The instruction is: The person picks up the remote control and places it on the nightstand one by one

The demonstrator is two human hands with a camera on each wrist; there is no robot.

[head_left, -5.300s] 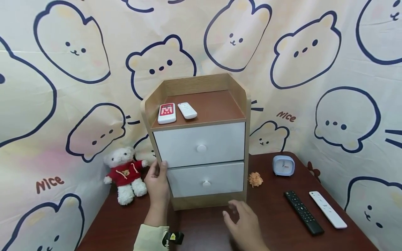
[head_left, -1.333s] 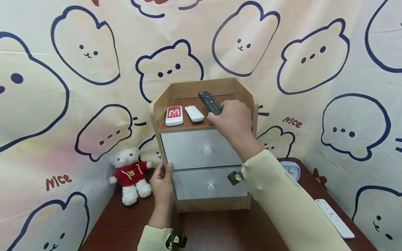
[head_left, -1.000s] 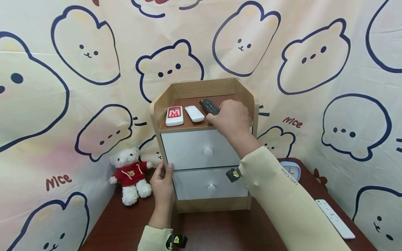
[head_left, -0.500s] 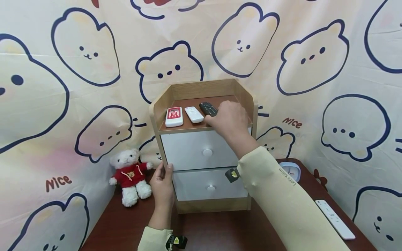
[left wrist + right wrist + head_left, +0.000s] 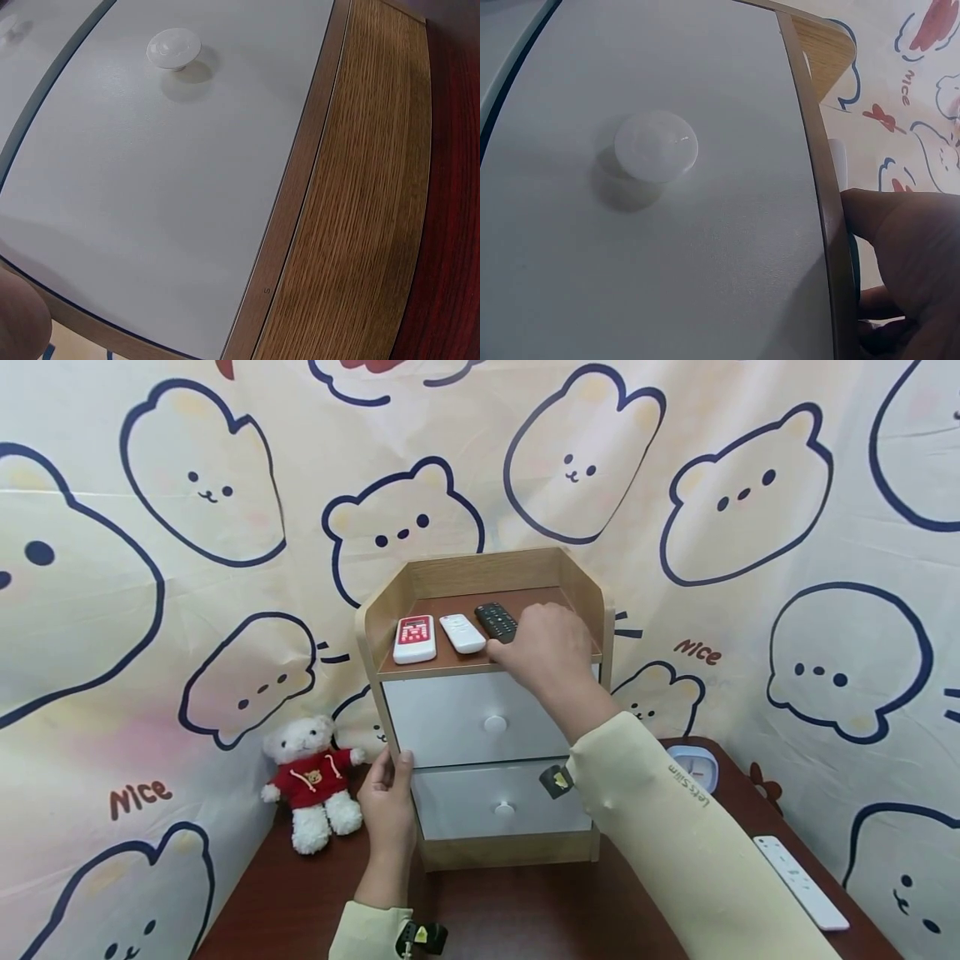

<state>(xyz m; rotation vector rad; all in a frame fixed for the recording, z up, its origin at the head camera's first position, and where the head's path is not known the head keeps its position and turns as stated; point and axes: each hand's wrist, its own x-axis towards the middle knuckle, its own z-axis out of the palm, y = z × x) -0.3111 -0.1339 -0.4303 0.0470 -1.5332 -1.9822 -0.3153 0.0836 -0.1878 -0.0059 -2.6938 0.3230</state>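
My right hand (image 5: 551, 647) reaches over the front of a small two-drawer cabinet (image 5: 491, 852) and holds a black remote control (image 5: 495, 620) on its brown top shelf. The near end of that remote is covered by the fingers. Left of it lie a white remote (image 5: 462, 633) and a white remote with a red keypad face (image 5: 414, 639). My left hand (image 5: 390, 806) grips the cabinet's left front edge, thumb toward the front. In the left wrist view only a bit of thumb (image 5: 21, 319) shows. Both white drawers stand closed.
A white teddy bear (image 5: 309, 785) in a red hoodie sits left of the cabinet. On the right of the dark table (image 5: 525, 910) are a blue clock (image 5: 696, 767), partly behind the right sleeve, and a long white remote (image 5: 801, 883).
The black remote, earlier on the table at right, has come to the top shelf in my right hand, lowering from tilted to flat. My left hand has kept its hold on the cabinet.
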